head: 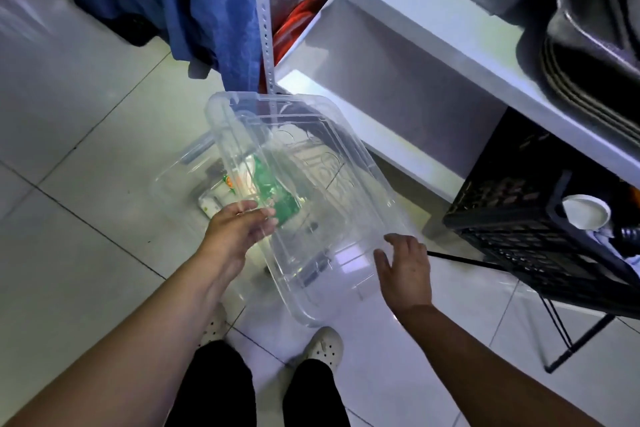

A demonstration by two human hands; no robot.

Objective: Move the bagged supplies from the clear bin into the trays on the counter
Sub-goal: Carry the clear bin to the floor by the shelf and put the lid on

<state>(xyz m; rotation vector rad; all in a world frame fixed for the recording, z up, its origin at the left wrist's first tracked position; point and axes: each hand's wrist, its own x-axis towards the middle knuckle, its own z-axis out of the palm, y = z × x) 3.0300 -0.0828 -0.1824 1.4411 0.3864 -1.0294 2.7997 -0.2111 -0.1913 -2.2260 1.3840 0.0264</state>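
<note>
While tilted: 1 clear lid [311,191], 2 hands, 1 bin [180,170].

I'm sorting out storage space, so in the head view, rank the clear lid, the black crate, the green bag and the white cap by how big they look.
1. clear lid, though it is nearest the camera
2. black crate, partly cut off
3. green bag
4. white cap

The lid [311,191] is held at its left edge by the left hand [239,229]; under the grip the clear bin [183,166] holds bagged supplies [273,194]. Right of the grip sits a crate [519,218].
</note>
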